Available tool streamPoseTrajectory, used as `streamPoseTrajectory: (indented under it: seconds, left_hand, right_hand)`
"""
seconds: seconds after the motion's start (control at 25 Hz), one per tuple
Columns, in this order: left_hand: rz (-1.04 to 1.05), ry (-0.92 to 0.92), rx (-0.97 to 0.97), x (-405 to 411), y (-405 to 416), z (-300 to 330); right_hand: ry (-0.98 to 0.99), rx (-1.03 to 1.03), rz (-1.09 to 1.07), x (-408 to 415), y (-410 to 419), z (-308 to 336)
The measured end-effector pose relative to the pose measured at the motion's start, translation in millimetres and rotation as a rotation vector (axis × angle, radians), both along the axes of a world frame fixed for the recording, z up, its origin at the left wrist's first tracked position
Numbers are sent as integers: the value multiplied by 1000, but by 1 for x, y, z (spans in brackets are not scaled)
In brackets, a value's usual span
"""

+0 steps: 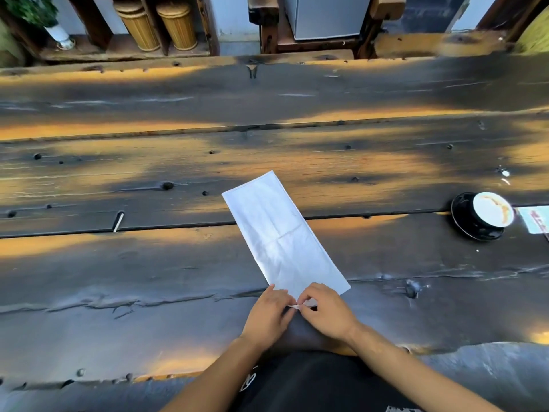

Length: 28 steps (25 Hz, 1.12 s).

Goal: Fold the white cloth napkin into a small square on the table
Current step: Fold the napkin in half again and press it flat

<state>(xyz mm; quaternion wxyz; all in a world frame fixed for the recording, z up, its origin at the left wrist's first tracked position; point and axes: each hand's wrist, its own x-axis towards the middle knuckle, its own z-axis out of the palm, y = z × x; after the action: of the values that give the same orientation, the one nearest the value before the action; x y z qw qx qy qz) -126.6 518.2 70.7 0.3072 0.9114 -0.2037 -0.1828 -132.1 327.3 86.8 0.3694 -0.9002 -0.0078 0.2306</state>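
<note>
The napkin lies flat on the dark plank table, folded into a long narrow strip that runs slantwise: its far end points toward the far edge and a little left, its near end comes down toward the near edge, slightly right of the middle. A faint crease crosses the strip about halfway along. Both hands meet at the near end. The left hand rests on the near left corner of the strip, palm down, its fingertips closed together against a small raised bit of the white cloth. The right hand sits just beside it, thumb and forefinger pinched on the same lifted edge, so the two hands nearly touch over the cloth. The pinched bit is small and partly hidden by the fingers, so it looks like the hem, though that is not certain. The rest of the strip lies on the wood, with its near right corner showing past the right hand. Well apart, toward the right edge of the table, stands a cup of coffee on a black saucer, with a pale card just beside it at the frame's border.
</note>
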Motion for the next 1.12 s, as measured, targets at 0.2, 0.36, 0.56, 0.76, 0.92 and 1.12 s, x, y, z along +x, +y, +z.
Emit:
streamPoseTrajectory:
  seconds: [0.2, 0.36, 0.56, 0.76, 0.92, 1.12]
  left_hand:
    - [164, 68, -106, 3, 14, 26]
    - [455, 81, -253, -7, 30, 35]
    - [797, 152, -377, -21, 44, 40]
    - [899, 193, -451, -27, 52, 40]
    - [968, 252, -449, -11, 52, 38]
    - [1045, 295, -414, 40, 56, 25]
  right_hand:
    - [-117, -129, 273, 4, -14, 5]
    - [-139, -172, 225, 18, -31, 10]
    - [-45, 128, -95, 30, -47, 34]
    - [111, 272, -70, 35, -46, 41]
    - [157, 285, -119, 52, -39, 36]
    - [220, 379, -270, 96, -22, 26]
